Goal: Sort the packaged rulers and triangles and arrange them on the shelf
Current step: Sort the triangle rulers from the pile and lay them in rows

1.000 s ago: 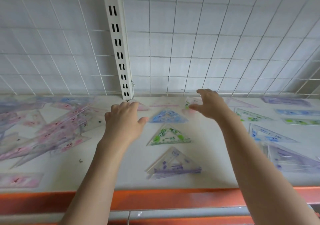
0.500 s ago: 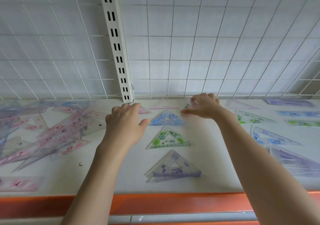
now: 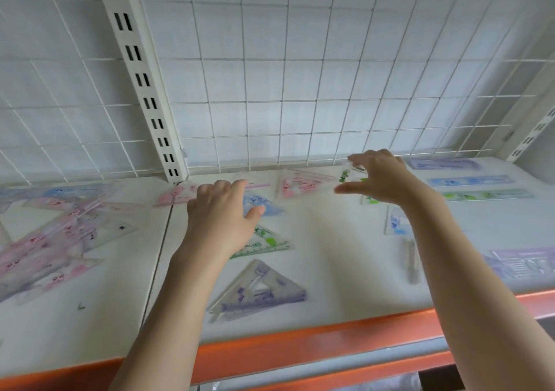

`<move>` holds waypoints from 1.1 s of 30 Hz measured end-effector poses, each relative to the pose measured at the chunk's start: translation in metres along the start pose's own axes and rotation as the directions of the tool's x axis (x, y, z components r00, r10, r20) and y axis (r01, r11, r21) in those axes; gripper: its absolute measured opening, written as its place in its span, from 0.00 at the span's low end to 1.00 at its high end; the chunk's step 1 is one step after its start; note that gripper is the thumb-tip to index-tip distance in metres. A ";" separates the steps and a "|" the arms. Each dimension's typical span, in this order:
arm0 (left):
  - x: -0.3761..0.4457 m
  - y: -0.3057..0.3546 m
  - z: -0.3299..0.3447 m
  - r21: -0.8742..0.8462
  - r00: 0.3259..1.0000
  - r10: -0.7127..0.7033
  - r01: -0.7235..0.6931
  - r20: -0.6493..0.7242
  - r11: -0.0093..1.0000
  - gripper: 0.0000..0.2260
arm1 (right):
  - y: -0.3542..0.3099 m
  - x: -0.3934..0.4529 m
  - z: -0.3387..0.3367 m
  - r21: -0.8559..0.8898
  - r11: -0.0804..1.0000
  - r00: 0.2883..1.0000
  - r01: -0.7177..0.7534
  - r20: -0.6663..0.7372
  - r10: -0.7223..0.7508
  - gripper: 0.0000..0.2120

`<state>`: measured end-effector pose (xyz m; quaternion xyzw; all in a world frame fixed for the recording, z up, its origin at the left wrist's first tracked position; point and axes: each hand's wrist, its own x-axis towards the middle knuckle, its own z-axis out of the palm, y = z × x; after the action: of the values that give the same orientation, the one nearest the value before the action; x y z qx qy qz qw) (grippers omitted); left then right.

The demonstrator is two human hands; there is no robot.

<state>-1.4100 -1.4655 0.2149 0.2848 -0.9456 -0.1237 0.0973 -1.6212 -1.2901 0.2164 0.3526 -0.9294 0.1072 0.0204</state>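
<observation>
Packaged triangles lie on the white shelf (image 3: 336, 273). My right hand (image 3: 381, 177) is raised near the back of the shelf and pinches a clear packet with a green-printed triangle (image 3: 345, 175) between its fingers and thumb. Over the blue triangle (image 3: 264, 205) hovers my left hand (image 3: 220, 215), fingers loosely curled, holding nothing. In front of the left hand lie a green triangle (image 3: 268, 244) and a purple triangle (image 3: 261, 294). A pink triangle (image 3: 301, 184) rests between the two hands at the back, and another pink one (image 3: 175, 196) by the post.
A pile of pink packets (image 3: 51, 240) covers the left shelf. At the right lie purple (image 3: 444, 163), blue (image 3: 471, 181) and green rulers (image 3: 486, 194), a blue triangle (image 3: 396, 224) and a purple packet (image 3: 522, 263). A wire grid (image 3: 270, 90) backs the shelf; an orange rail (image 3: 300, 341) edges it.
My right hand has closed on the green triangle packet at the back and lifted it off the shelf, shifting right. My left hand stays over the blue triangle.
</observation>
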 end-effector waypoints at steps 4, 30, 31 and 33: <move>0.000 0.020 0.010 -0.031 0.999 0.030 -0.029 0.026 0.999 0.24 | 0.034 -0.016 0.004 0.025 0.997 0.996 -0.076 0.047 0.075 0.39; -0.017 0.029 0.017 -0.027 0.999 0.019 -0.018 0.037 0.999 0.23 | 0.056 -0.023 0.004 0.175 0.946 0.915 -0.272 0.351 0.198 0.29; -0.016 0.029 0.017 -0.026 0.999 0.018 -0.017 0.039 1.000 0.23 | 0.056 -0.023 0.003 0.219 0.935 0.915 -0.281 0.356 0.191 0.28; -0.016 0.030 0.017 -0.029 0.999 0.016 -0.015 0.043 0.999 0.23 | 0.055 -0.024 0.001 0.289 0.918 0.923 -0.271 0.349 0.162 0.24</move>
<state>-1.4165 -1.4299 0.2059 0.2734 -0.9477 -0.1428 0.0821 -1.6396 -1.2346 0.2021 0.2572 -0.9225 0.2053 -0.2016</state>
